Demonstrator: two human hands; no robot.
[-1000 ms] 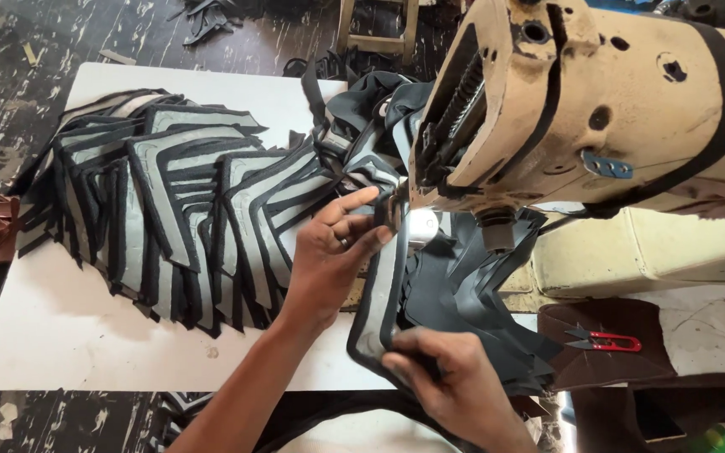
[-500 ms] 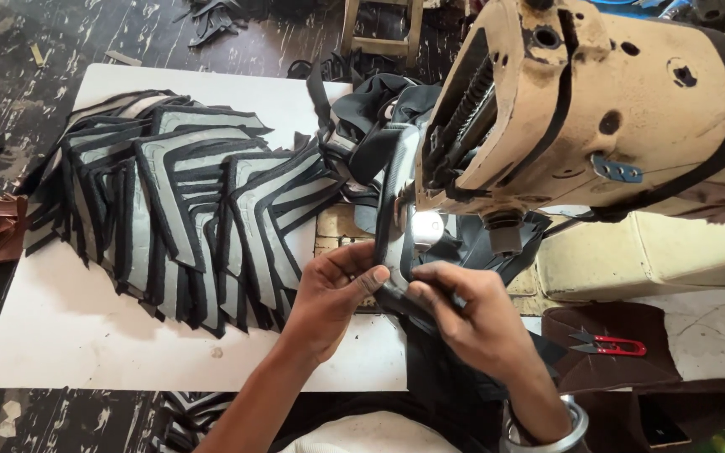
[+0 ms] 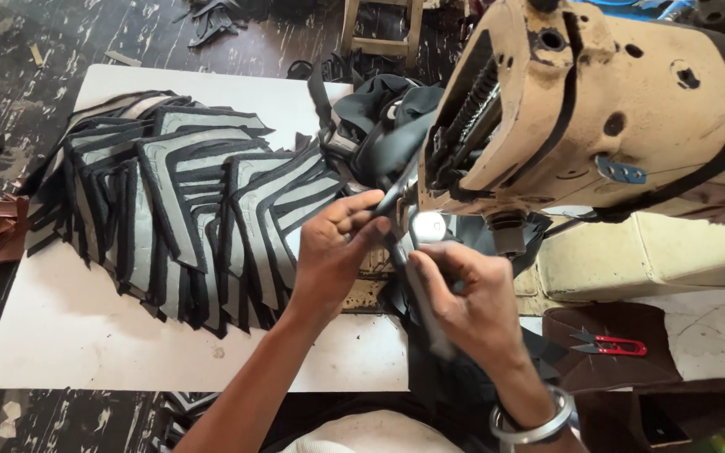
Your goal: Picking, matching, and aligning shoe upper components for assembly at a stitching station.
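Fingers [image 3: 354, 220] of both hands closed on a narrow grey strip [image 3: 417, 289] with black edging, slightly curved, held under the beige sewing machine [image 3: 597, 109].

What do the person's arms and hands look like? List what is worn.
Both forearms are bare, with no sleeves or gloves in view. The left hand shows no ring or band. The right hand has a plain silver metal bangle around its wrist. No watch or markings are visible on either arm.
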